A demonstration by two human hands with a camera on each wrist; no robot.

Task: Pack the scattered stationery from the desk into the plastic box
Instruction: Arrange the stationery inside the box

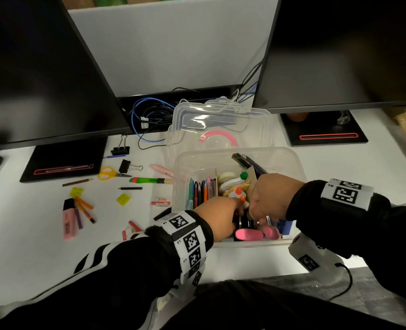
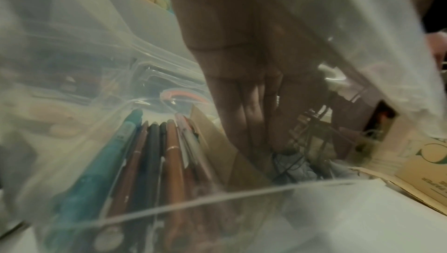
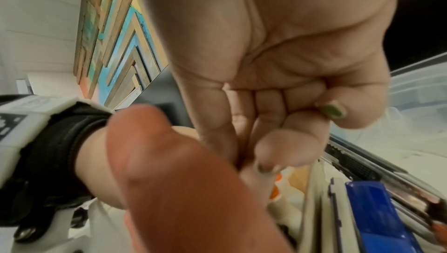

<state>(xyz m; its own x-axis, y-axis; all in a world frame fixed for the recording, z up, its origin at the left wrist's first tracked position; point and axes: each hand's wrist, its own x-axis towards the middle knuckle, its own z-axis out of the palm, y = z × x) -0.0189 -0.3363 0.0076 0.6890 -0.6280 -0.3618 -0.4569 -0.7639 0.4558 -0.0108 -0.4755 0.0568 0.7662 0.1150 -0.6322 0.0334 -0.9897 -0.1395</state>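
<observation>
On the white desk point(image 1: 54, 234), well out at nine o'clock from the plastic box point(image 1: 292, 160), a pink highlighter point(image 1: 69, 219) lay beside orange and purple markers point(image 1: 85, 208). Toward ten o'clock sat a brown pencil point(image 1: 77, 182), yellow-handled scissors point(image 1: 110, 173), two black binder clips point(image 1: 127, 158) and a green-and-orange brush point(image 1: 149, 180). Two yellow sticky pads point(image 1: 123, 199) and a boxed eraser point(image 1: 160, 201) lay nearer the box, just left of its wall.

The box stood open at the centre, its clear lid point(image 1: 221, 129) tilted back at twelve o'clock. Pens point(image 1: 200, 191) filled its left compartment; glue bottles point(image 1: 237, 194) and tape rolls point(image 1: 228, 176) sat in the middle one.

The left hand point(image 1: 217, 216) reached over the near-left rim into the box, its fingers point(image 2: 241, 123) pointed straight down among the contents; what they touched was hidden. The right hand point(image 1: 272, 198) came in from three o'clock, with fingers point(image 3: 285, 148) curled and thumb tucked against them, meeting the left hand's fingertips; whether anything was pinched between them could not be told. Pink erasers point(image 1: 256, 234) lay at the box's near wall, a blue stapler point(image 3: 377, 219) to the right.
</observation>
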